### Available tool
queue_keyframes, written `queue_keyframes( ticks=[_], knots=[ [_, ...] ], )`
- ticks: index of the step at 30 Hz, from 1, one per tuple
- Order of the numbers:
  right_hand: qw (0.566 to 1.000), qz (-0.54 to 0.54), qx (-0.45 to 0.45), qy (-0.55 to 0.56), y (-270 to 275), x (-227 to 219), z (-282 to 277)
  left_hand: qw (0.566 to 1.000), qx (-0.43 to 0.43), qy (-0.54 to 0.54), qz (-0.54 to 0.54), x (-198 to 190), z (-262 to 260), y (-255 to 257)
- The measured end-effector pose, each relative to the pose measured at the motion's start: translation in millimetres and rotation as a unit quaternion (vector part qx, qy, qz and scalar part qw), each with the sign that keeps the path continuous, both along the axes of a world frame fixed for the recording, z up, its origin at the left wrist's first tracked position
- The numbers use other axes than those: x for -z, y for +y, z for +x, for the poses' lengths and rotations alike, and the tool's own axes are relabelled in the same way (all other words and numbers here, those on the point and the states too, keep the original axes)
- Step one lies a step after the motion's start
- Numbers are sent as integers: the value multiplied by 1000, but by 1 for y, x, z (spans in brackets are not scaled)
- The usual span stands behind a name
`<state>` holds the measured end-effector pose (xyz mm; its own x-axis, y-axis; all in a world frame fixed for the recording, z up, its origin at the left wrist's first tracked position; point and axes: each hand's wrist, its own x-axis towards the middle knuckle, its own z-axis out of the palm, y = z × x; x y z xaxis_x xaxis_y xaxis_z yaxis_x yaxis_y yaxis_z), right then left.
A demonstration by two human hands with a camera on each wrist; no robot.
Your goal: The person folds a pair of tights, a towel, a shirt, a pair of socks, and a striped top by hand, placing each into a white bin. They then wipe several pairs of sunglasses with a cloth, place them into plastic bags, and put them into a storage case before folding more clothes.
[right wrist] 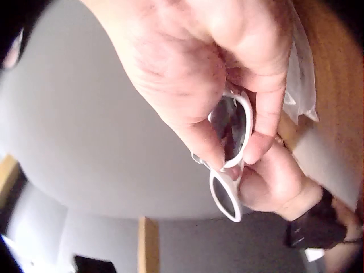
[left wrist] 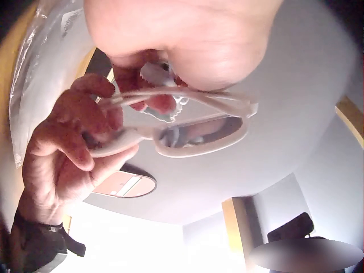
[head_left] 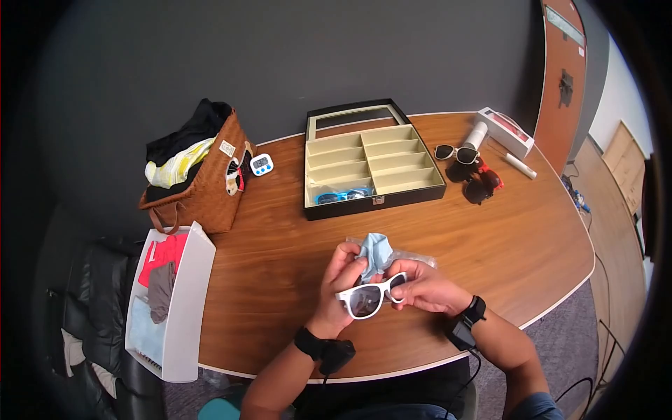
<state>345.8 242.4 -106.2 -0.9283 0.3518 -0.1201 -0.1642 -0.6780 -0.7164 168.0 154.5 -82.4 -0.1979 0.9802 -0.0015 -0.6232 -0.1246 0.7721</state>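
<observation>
What a spread on the wooden bench point(head_left: 266, 280), running wide beneath everything! The wicker basket point(head_left: 210, 203) stood tall at back left, cloths piled at its mouth. Beside it, the display case point(head_left: 413, 198) lay open, blue-framed sunglasses point(head_left: 343, 197) down in its front-left compartment. Over at the left edge, a long white box point(head_left: 185, 315) held folded fabric. Then front and centre, the hands! The right hand point(head_left: 430, 288) had thumb and fingers firmly around one lens end; the left hand point(head_left: 334, 290) pinched a cloth. Behind them lay a clear plastic wrapper point(head_left: 424, 259). And there were the white sunglasses point(head_left: 365, 301), up between the two hands, front facing the wearer's body! Just behind the frame, the light-blue cloth point(head_left: 376, 250) poked up from the left fingers. Smallest of all, a white timer point(head_left: 261, 165) sat beside the basket.
</observation>
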Motion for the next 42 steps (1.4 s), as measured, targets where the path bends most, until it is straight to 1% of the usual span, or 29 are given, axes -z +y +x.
queue_keyframes(
  ticks=[1,3,4,5,7,9,13,15,17,18,19,21,22,23,24,25,27,28,29,30,31,32,33,35,36,38,39,41,42],
  knots=[
    [1000,0,-1,1,-4,-2,-2,1000,-1,1,0,-2,0,-1],
    [979,189,46,-56,-12,-5,-8,999,-1,31,-11,-4,1,-3],
    [938,330,89,-56,-14,-4,-11,999,-11,45,-6,-7,4,-3],
    [938,330,87,-56,-16,-3,-12,999,-12,44,-6,-8,5,-3],
    [863,471,163,-80,-19,-1,-14,998,-24,51,0,-8,6,-3],
    [847,493,181,-80,-19,-1,-14,999,-28,43,8,-9,7,-3],
    [840,492,217,-74,-15,-4,-11,998,-22,54,26,-8,0,0],
    [879,421,194,-109,-12,-4,-6,999,10,41,18,-8,-10,-2],
    [865,451,202,-88,-10,-2,-6,993,113,-4,22,-11,-18,-5],
    [899,392,177,-80,-10,-2,-4,986,149,-34,64,-12,-20,-6],
    [929,332,151,-71,-10,-2,-3,986,150,-34,63,-14,-19,-6],
    [918,363,131,-94,-10,-14,-2,985,137,-79,66,-19,-16,-7],
    [970,221,73,-72,-10,-17,-1,985,138,-79,67,-18,-14,-6],
    [996,73,12,-47,-10,-19,0,992,114,-19,56,-16,-10,-5],
    [998,37,-6,-59,-11,-17,1,994,89,40,45,-14,-8,-4],
    [998,37,-5,-60,-12,-16,1,994,90,39,45,-12,-6,-5],
    [988,36,-97,-111,-15,-14,0,974,141,178,-7,-8,-3,-9],
    [984,60,-117,-118,-17,-12,-2,945,28,320,67,-13,6,-8],
    [984,60,-117,-118,-17,-13,-2,945,28,319,67,-14,9,-8],
    [982,60,-140,-110,-17,-14,-2,898,-55,429,79,-14,10,-8],
    [979,60,-164,-102,-17,-16,-2,832,-138,530,90,-14,11,-8],
    [978,60,-168,-107,-18,-17,-3,786,-180,579,122,-9,7,-5],
    [978,60,-168,-107,-18,-16,-3,786,-180,578,122,-6,6,-2],
    [980,53,-168,-91,-17,-14,-2,746,-238,597,172,-3,5,1],
    [980,52,-166,-91,-17,-15,0,747,-236,597,172,-2,7,0],
    [992,-2,-108,-59,-15,-18,3,794,-175,558,166,-2,11,-5],
    [996,-8,-70,-61,-12,-14,3,791,-113,577,169,-7,9,-7],
    [996,4,-60,-72,-7,-11,3,758,-99,613,200,0,10,-6],
    [996,4,-59,-72,-6,-12,4,758,-98,612,201,-3,10,-6]
  ],
)
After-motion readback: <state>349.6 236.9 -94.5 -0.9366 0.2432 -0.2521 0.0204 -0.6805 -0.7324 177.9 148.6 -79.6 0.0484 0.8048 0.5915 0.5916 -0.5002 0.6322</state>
